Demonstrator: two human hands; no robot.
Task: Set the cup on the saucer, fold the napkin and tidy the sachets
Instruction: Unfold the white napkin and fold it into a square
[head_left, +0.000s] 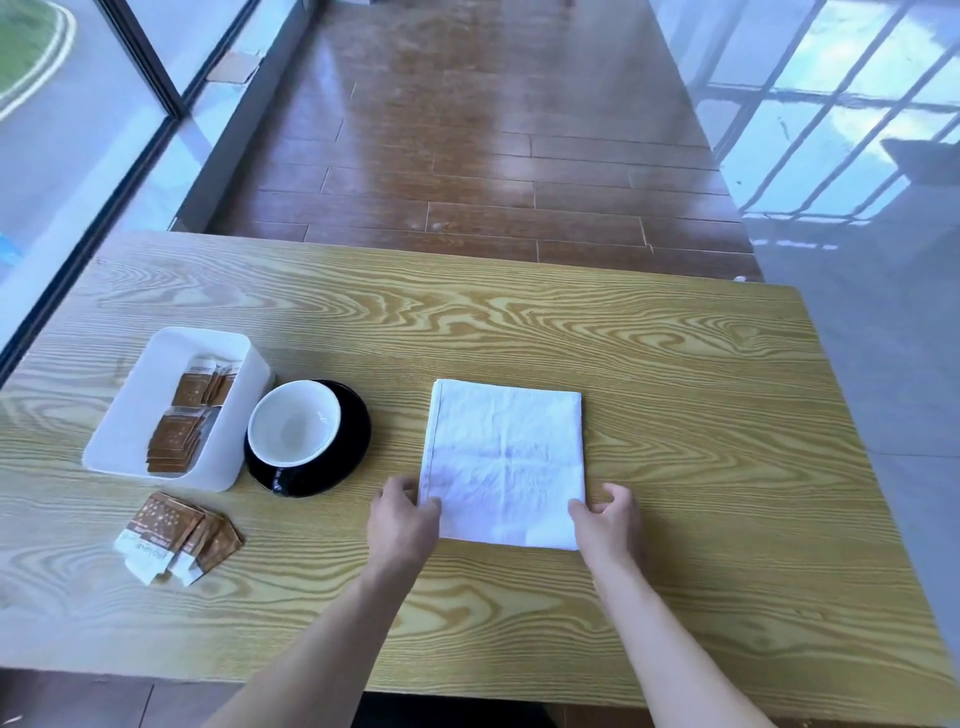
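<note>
Both hands are down on the napkin (504, 462), I can see that clearly. The left hand (402, 519) pinches the near left corner of the white cloth, fingers curled onto its edge. The right hand (605, 519) grips the near right corner the same way, thumb on top. The napkin lies flat on the wooden table (675, 364), folded into a neat rectangle, creases showing across the middle.

Over to the left, the cup (293, 423) sits on the black saucer (345, 457), white inside, pushed toward the saucer's left side rather than centred. Just beside the saucer, touching or nearly so, stands the white tray (140, 405), and I see two stacks of brown sachets (174, 444) inside it, along its right side. Nearer me, a loose fan of sachets (176, 538) lies on the bare table, in front of the tray, overlapping each other, well apart from the napkin.
</note>
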